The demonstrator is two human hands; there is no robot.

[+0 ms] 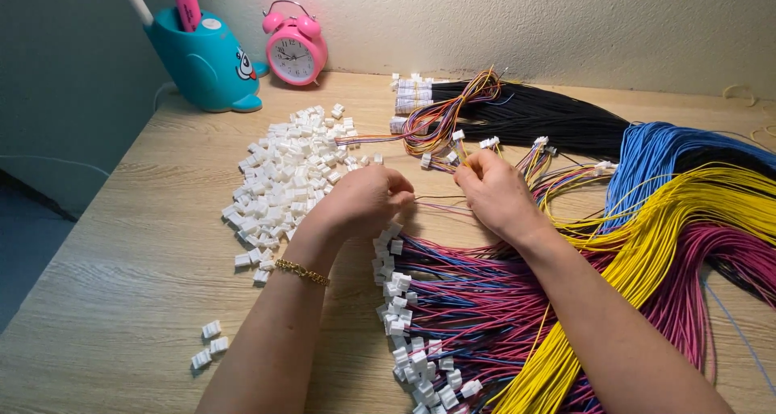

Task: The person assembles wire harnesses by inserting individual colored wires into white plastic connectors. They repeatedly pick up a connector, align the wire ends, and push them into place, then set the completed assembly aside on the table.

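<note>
Head view: the left hand (364, 200) is curled narrow, fingertips pinched on the end of a thin dark wire (440, 197) that runs left to right across the worktop (137, 276) to the right hand (493, 192). That hand grips a yellow-wired white connector (458, 137), pointing up and away. A heap of loose white connector housings (287, 175) lies just left.
</note>
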